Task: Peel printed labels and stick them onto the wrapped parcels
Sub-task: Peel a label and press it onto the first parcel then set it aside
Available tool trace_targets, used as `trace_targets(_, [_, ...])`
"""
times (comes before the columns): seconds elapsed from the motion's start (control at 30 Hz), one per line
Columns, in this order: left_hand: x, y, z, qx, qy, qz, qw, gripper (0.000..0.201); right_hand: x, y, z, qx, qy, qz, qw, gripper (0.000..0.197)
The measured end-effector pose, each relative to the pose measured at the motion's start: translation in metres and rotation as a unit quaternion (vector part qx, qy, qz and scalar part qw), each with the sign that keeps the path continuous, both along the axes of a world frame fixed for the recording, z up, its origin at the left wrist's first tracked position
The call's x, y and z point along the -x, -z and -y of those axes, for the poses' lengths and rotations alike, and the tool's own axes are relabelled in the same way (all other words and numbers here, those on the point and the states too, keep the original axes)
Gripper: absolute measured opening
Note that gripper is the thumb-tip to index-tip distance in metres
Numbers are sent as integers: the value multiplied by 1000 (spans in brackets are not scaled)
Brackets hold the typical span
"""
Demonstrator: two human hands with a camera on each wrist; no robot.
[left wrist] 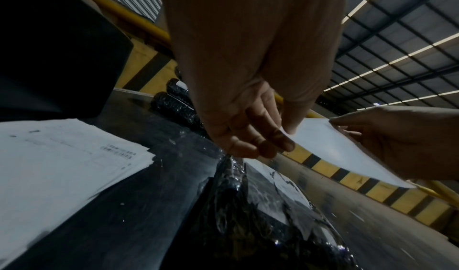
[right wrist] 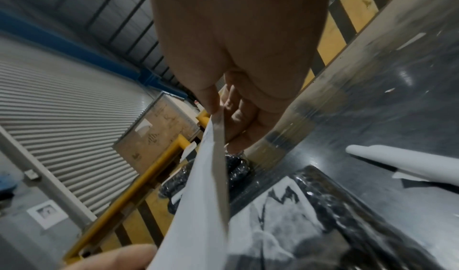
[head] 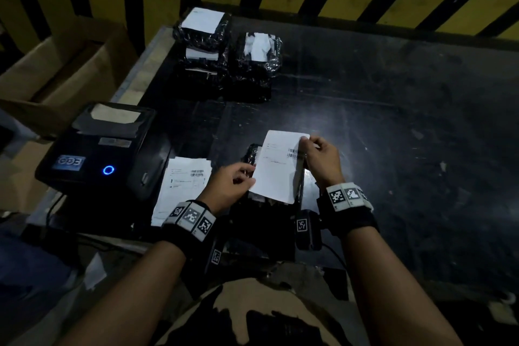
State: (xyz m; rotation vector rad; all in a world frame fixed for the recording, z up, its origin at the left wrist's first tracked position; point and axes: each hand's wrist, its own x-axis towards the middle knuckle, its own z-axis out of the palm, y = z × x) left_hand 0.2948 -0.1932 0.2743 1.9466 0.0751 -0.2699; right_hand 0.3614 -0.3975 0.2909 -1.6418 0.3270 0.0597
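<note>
A white printed label (head: 279, 167) with a barcode hangs in the air above a black-wrapped parcel (head: 261, 219) near the table's front edge. My left hand (head: 236, 181) pinches the label's left edge, and my right hand (head: 317, 156) pinches its top right corner. In the left wrist view the left hand (left wrist: 250, 135) holds the label (left wrist: 330, 146) over the shiny parcel (left wrist: 248, 211). The right wrist view has the label (right wrist: 206, 186) edge-on, its sheet parting from the backing just below my right hand (right wrist: 221, 105). The parcel (right wrist: 298, 225) lies underneath, with torn white paper on its top.
A stack of printed labels (head: 182, 187) lies left of the parcel, beside a black label printer (head: 95, 154) with a blue light. Labelled black parcels (head: 222, 56) are piled at the table's back. A cardboard box (head: 56, 70) stands left of the dark table (head: 407, 135).
</note>
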Motion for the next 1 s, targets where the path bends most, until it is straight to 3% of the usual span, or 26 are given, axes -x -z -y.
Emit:
trace_targets(0.27, [1,7,3,-6,-9,-32,999,43,2,12,-1,74,-56,20,996,3])
trace_targets(0.47, [-1,13,5,-27,-19,-29,999,37,-3,25,1,185,-60,13,981,21])
trace_targets(0.63, [-1,15,6,-21,-39,-35,998,38,-8,32,5,207,-81,10,975,23])
trace_targets(0.83, [-3,16,8,-5,-38,-52,998,36,-7,39,7,128,-80,13,988,62])
trace_targets(1.0, [-6,18,6,-7,-38,-60,997,35,-15,51,11,142,-60,18,988,20])
